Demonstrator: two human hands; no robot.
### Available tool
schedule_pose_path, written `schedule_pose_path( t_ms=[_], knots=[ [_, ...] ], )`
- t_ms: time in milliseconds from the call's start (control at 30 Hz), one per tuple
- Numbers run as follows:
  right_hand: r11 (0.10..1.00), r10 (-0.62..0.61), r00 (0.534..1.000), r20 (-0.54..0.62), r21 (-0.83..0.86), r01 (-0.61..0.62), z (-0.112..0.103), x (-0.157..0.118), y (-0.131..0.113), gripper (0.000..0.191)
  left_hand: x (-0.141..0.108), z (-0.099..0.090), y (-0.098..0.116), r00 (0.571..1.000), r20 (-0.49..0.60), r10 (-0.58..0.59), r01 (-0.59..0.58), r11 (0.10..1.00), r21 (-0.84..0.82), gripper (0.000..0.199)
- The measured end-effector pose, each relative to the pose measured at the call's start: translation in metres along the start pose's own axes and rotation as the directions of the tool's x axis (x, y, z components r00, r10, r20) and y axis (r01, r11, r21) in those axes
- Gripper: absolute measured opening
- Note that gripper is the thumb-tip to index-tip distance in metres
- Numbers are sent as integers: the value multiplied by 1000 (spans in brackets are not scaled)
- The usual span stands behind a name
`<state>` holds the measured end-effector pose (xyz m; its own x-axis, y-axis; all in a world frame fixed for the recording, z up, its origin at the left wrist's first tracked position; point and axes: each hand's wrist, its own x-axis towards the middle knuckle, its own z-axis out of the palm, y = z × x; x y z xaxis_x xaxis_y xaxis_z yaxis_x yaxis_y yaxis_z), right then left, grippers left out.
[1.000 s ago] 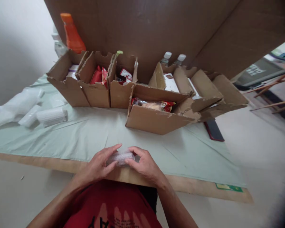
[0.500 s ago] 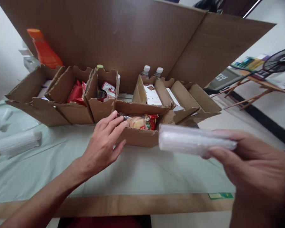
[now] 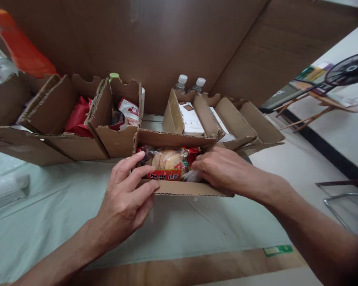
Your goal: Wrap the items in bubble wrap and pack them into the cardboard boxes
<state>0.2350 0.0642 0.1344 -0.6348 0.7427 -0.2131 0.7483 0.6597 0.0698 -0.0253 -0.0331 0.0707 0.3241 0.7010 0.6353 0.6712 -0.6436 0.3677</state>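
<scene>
A small open cardboard box [image 3: 193, 188] stands in front of the row of bins, with a red-and-clear snack packet [image 3: 167, 161] in it. My left hand [image 3: 131, 190] has its fingers spread over the box's left end and front edge, holding nothing. At the box's right end, my right hand [image 3: 219, 169] reaches inside, fingers bent together on a clear plastic-wrapped bundle [image 3: 193, 176], of which only a part shows beside the packet.
Behind are cardboard bins [image 3: 59, 109] holding packets and a white box [image 3: 191, 118]. An orange bottle [image 3: 26, 51] and two white-capped bottles [image 3: 182, 81] stand near the tall cardboard panel [image 3: 155, 47]. A wrapped roll [image 3: 7, 190] lies left; a fan [image 3: 350, 69] is at right.
My right hand has moved left and away from me, carrying the clear bundle down into the small box. My left hand now rests on the box's front edge. The view has shifted closer.
</scene>
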Motion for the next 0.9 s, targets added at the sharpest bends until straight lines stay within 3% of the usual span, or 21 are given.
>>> schedule_pose_path(
  t_ms=[33,67,200,267,333,367,433,500,567,600,667,767,833,900],
  knots=[
    [997,-29,988,152,-69,40,3,5,-3,18,0,0,0,1000,-1,2,-2,1000,-7,25],
    [993,-18,973,230,-109,44,5,10,-5,21,0,1,0,1000,-3,6,-6,1000,-12,24],
    [988,9,965,263,-149,31,9,18,-7,25,1,2,0,1000,1,24,-24,1000,-8,25],
    [990,-45,980,193,-124,70,6,12,-4,18,0,2,0,1000,-11,21,-21,1000,6,28],
    [989,-103,994,-22,-109,100,-1,-7,0,16,-3,2,-1,998,-66,-8,9,1000,13,38],
    [991,-106,979,-176,-102,89,-5,-20,2,19,-6,2,-2,993,-117,-33,35,999,11,47],
    [999,-14,873,-488,-48,-11,-9,-53,5,24,-13,1,-4,967,-239,-92,90,996,-19,70],
    [978,201,706,-679,101,-181,-4,-87,7,24,-21,1,-8,927,-335,-168,151,986,-75,82],
    [903,426,571,-702,291,-316,14,-113,9,22,-29,4,-12,904,-321,-281,242,958,-157,80],
    [861,509,551,-662,377,-342,27,-122,9,23,-32,6,-14,896,-272,-350,303,932,-200,78],
    [797,586,602,-542,517,-311,58,-127,9,36,-37,14,-17,870,-133,-476,427,860,-280,78],
    [705,584,708,-397,681,-200,100,-110,3,71,-39,33,-22,815,13,-579,539,751,-381,78],
    [625,588,730,-349,768,-136,118,-88,-6,79,-37,47,-26,792,56,-608,559,685,-467,78],
    [546,590,733,-338,836,-54,128,-66,-16,74,-34,61,-29,778,84,-622,551,613,-567,79]
  ],
)
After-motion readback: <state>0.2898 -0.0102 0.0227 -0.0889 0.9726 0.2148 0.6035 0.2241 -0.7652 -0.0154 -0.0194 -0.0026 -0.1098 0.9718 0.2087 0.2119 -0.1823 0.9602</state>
